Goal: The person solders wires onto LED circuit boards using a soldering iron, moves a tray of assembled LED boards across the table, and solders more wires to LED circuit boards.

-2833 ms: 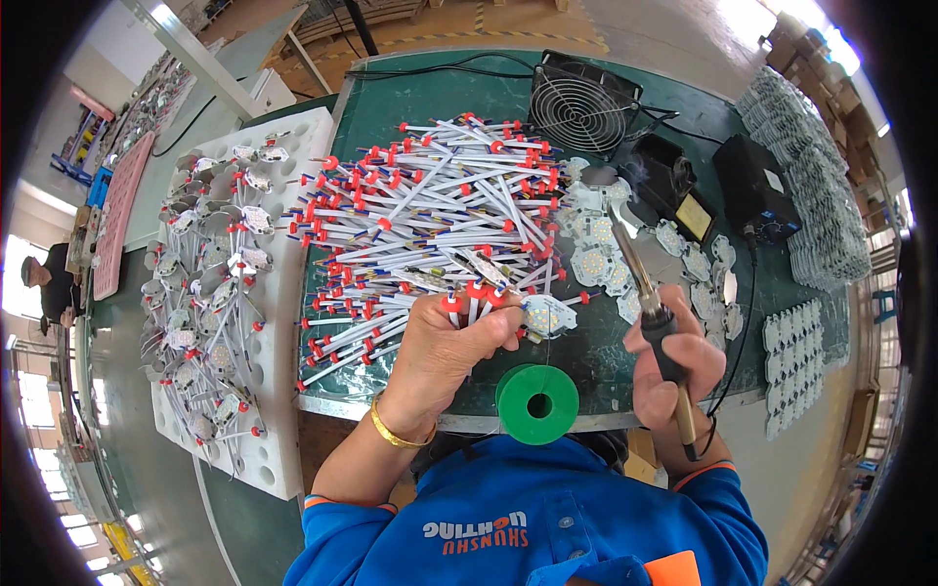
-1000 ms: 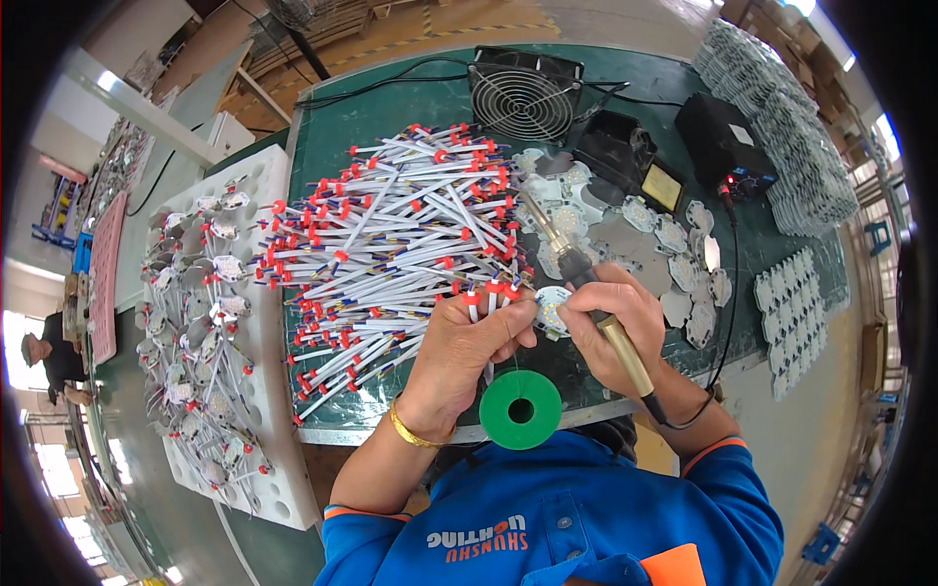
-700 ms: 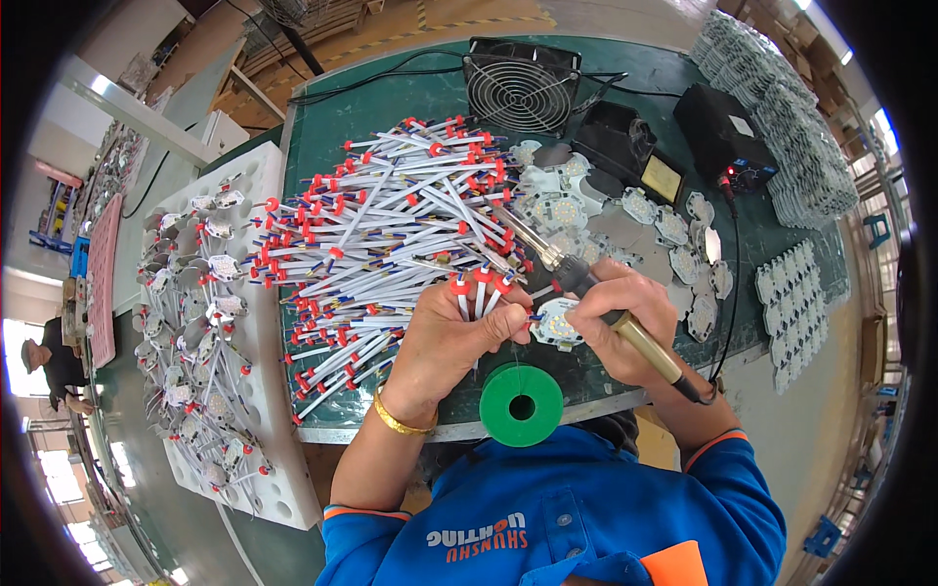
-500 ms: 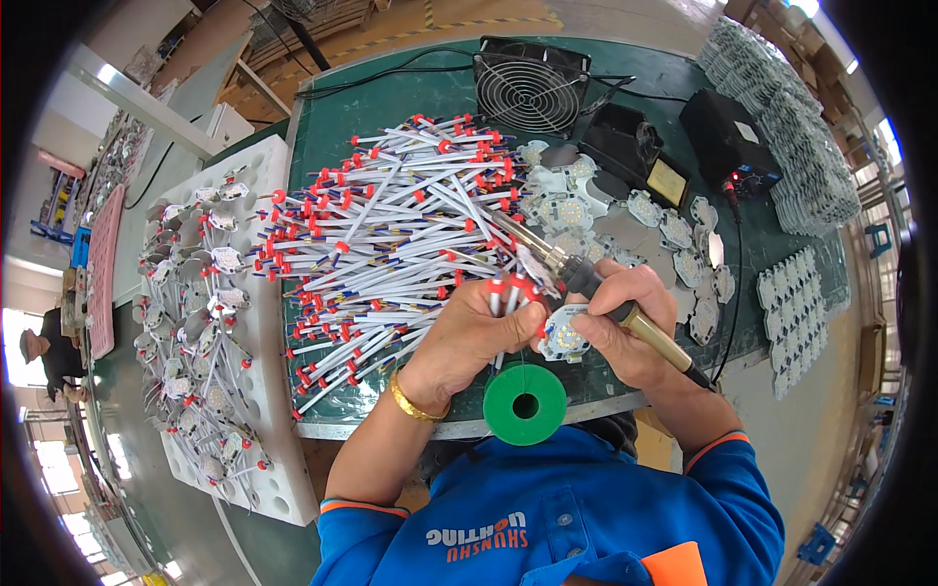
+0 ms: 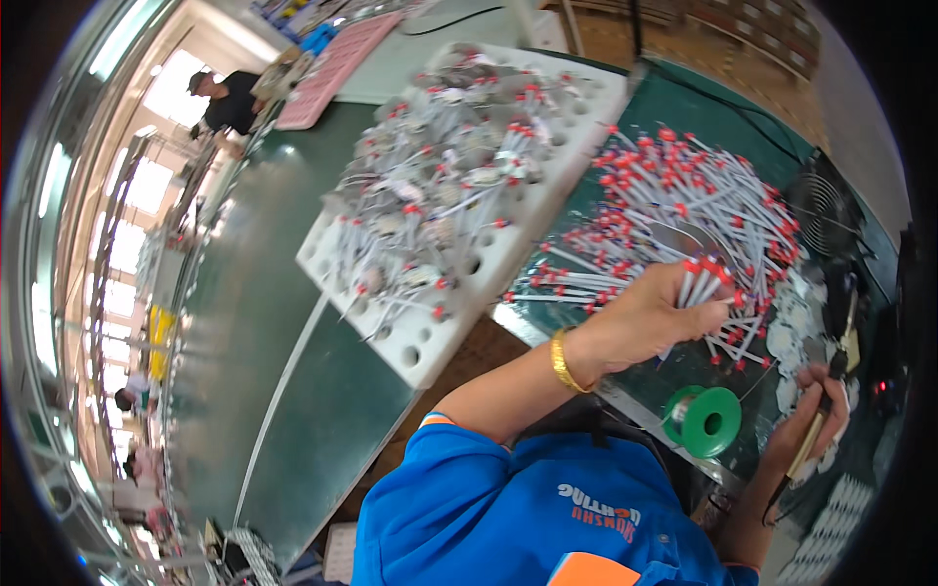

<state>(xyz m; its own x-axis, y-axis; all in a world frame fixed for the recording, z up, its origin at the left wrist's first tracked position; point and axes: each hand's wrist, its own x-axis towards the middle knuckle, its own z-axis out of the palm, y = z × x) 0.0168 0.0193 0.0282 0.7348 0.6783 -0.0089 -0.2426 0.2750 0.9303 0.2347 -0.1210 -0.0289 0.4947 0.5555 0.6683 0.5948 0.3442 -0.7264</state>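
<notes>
My left hand [image 5: 640, 317] is closed around several white wires with red caps [image 5: 702, 278]. A thin grey disc [image 5: 687, 237] sticks out past its fingers, seemingly attached to those wires. Under that hand lies a big pile of the same red-capped wires [image 5: 645, 200]. At the right, my right hand [image 5: 816, 415] grips a soldering iron [image 5: 809, 439] by its tan handle, its tip end pointing away from me beside the dark stand. Between my forearms a green solder spool [image 5: 702, 422] sits near the table's front edge.
To the left, a white foam tray [image 5: 415, 356] bears many wired round boards [image 5: 440, 200]. Loose white boards [image 5: 789, 322] lie right of the wire pile. A black fan [image 5: 821, 200] stands at the far right. A panel of boards [image 5: 831, 527] lies lower right. A person [image 5: 230, 103] is far left.
The view has swung left. My hands have moved apart: the left carries the wires toward the foam tray, while the right has taken the soldering iron away from the board toward its stand.
</notes>
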